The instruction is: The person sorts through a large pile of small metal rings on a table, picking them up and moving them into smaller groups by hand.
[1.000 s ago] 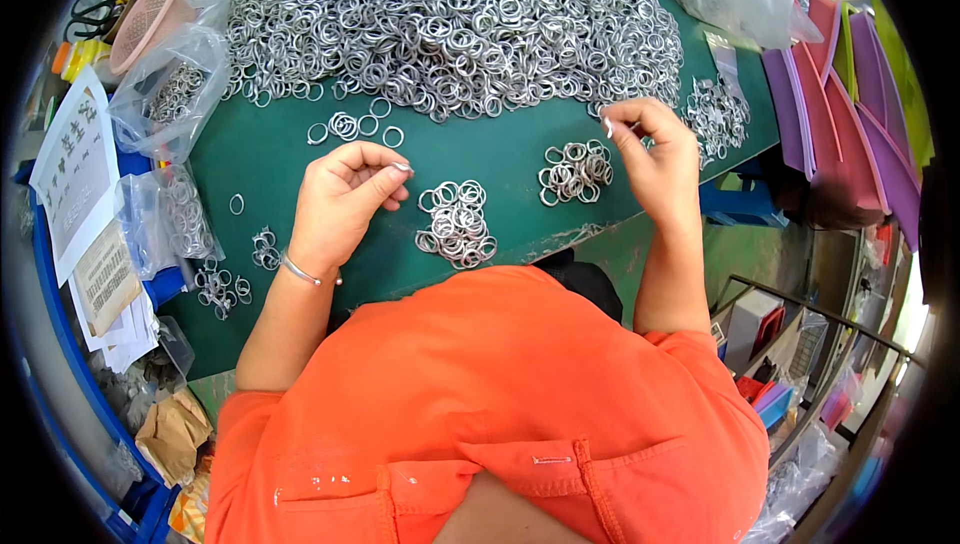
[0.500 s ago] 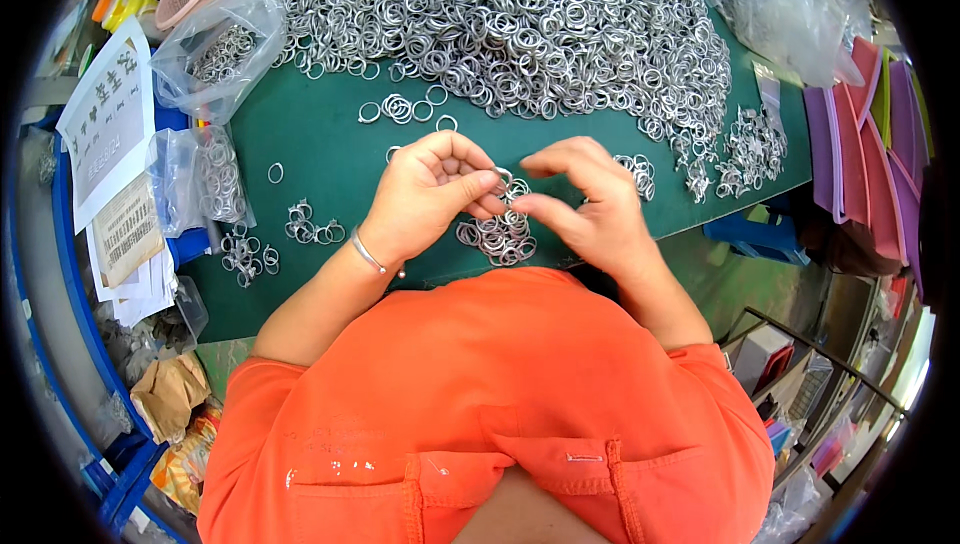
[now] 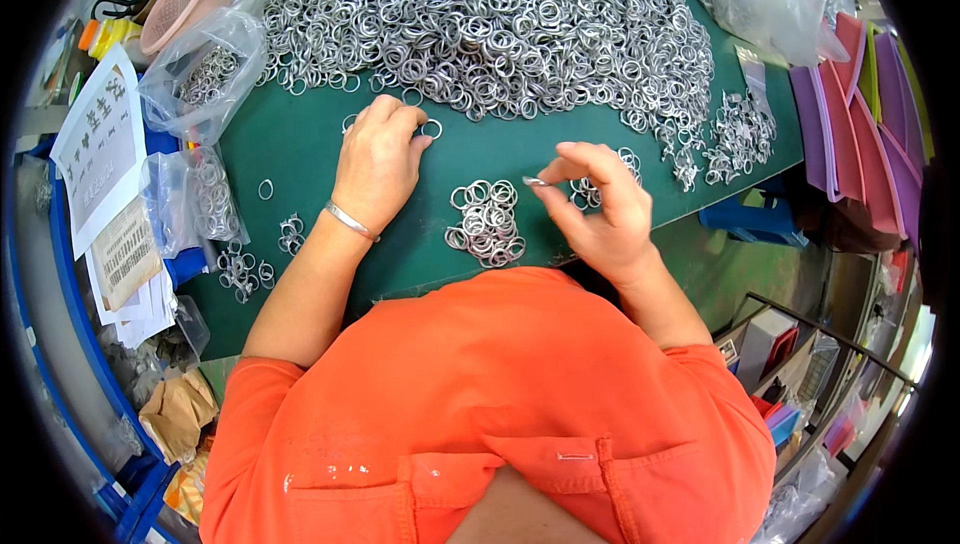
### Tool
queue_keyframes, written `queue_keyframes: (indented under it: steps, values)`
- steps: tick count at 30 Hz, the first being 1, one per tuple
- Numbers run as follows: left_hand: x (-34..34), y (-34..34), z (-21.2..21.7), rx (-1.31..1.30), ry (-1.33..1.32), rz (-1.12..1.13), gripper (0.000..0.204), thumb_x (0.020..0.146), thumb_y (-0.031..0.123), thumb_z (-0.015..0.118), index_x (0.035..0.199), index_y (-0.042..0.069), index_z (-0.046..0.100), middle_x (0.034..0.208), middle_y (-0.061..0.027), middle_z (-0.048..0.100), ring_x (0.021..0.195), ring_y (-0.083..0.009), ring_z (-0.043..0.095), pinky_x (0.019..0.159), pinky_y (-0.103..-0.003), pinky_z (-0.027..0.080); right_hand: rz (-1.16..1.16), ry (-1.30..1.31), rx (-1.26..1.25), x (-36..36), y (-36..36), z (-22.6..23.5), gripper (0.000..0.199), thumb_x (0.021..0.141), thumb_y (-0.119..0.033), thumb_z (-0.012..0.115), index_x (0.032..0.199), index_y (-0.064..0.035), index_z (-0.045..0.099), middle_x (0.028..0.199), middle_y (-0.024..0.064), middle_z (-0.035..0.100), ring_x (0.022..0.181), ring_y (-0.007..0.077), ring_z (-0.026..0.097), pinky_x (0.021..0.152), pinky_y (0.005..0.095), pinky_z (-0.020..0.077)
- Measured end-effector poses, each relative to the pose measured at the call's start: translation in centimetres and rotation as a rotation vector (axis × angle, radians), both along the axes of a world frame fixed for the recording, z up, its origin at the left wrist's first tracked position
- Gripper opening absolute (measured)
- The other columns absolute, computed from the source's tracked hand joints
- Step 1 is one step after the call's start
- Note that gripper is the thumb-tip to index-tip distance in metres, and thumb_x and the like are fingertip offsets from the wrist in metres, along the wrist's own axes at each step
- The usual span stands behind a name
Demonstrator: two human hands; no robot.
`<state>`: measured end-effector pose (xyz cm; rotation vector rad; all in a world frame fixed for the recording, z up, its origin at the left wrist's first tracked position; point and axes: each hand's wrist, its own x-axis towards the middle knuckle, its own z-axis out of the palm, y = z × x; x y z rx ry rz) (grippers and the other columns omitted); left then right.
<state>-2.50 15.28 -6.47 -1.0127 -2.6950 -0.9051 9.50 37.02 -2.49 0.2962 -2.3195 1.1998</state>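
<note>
My right hand (image 3: 607,206) pinches a silver metal ring (image 3: 535,182) between thumb and fingertips, above the table. My left hand (image 3: 380,154), with a bangle at the wrist, reaches down over several loose rings. Its thumb and index finger close on the edge of one metal ring (image 3: 433,129); its other fingers partly cover the rings beneath. Between the hands and close to my body lies a small pile of rings (image 3: 486,222). Another small group of rings (image 3: 628,160) is partly hidden behind my right hand.
A big heap of rings (image 3: 480,29) fills the far side of the green table (image 3: 330,134). Small clusters (image 3: 238,272) and bagged rings (image 3: 212,184) lie at left, beside papers (image 3: 100,144). A separate pile (image 3: 740,134) and purple and pink bins (image 3: 850,124) are at right.
My hands have parted. The left moved away and leftward to the loose rings; the right drew slightly right with a ring in its fingers, uncovering the small near pile.
</note>
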Motion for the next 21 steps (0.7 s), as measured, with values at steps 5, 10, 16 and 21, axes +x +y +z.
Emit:
queue_keyframes:
  steps: [5,10,16,21]
  values:
    - [0.2,-0.4,0.6,0.081,-0.094,0.011,0.021,0.072,-0.001,0.075,0.088,0.003,0.063,0.086,-0.0084,0.057,0.077,-0.0261,0.059,0.071,-0.036,0.048,-0.173,-0.173,0.309,0.9,4.7,0.9,0.014,0.075,0.004,0.071,0.087,-0.0023,0.07,0.087,0.011,0.068,0.079,0.0291,0.064,0.071,0.0365,0.0518]
    - [0.2,0.0,0.9,0.162,-0.171,-0.047,0.013,0.074,-0.002,0.072,0.083,0.002,0.063,0.08,-0.0072,0.06,0.067,-0.0201,0.06,0.062,-0.03,0.049,-0.222,-0.249,0.443,1.1,6.0,0.2,0.013,0.076,0.0,0.072,0.089,-0.0013,0.07,0.091,0.011,0.067,0.082,0.0294,0.062,0.072,0.0381,0.0503]
    - [2.2,1.0,3.5,0.298,-0.337,-0.042,0.009,0.078,-0.001,0.071,0.083,0.001,0.064,0.077,-0.0072,0.065,0.067,-0.0154,0.062,0.061,-0.027,0.051,-0.016,-0.256,0.032,-1.6,0.7,1.0,0.018,0.077,-0.007,0.077,0.092,-0.0008,0.07,0.093,0.0108,0.068,0.086,0.0271,0.064,0.076,0.0354,0.0519]
    - [2.9,0.7,4.5,0.39,-0.296,-0.153,0.014,0.075,0.0,0.076,0.083,0.001,0.065,0.08,-0.0067,0.066,0.068,-0.015,0.063,0.062,-0.026,0.051,0.151,-0.382,-0.242,-2.8,-2.5,-0.5,0.015,0.082,-0.007,0.075,0.095,0.0,0.07,0.084,0.0089,0.069,0.072,0.0167,0.066,0.065,0.0272,0.0528]
